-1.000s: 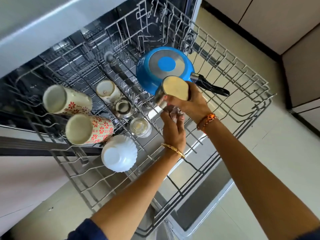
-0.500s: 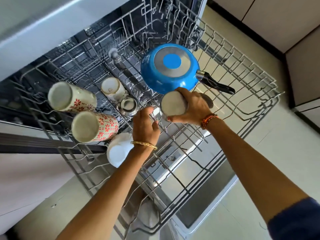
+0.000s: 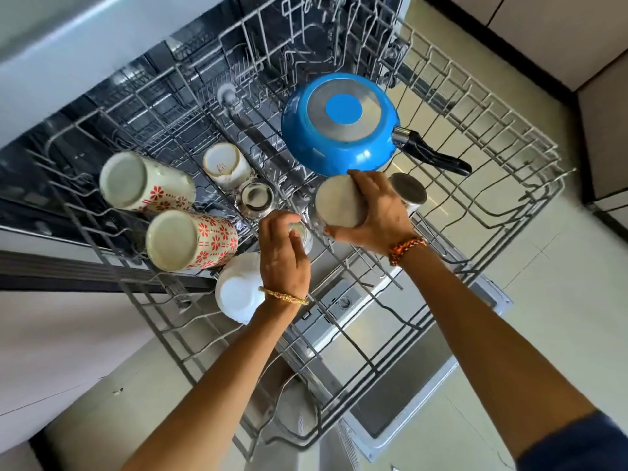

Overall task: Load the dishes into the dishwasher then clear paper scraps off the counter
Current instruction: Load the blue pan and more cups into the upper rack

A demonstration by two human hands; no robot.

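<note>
steel cup (image 3: 339, 205), upside down just below the blue pan (image 3: 339, 130), is clamped in the right hand (image 3: 377, 215); left hand (image 3: 283, 253) curls round a small glass (image 3: 303, 232); seat each squarely between prongs

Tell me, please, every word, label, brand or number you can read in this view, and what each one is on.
No text here can be read.
Small cream cup: a reddish mark on its upturned base, too blurred to read.
Dishwasher door: small markings near the round knob, too small to read.
</note>
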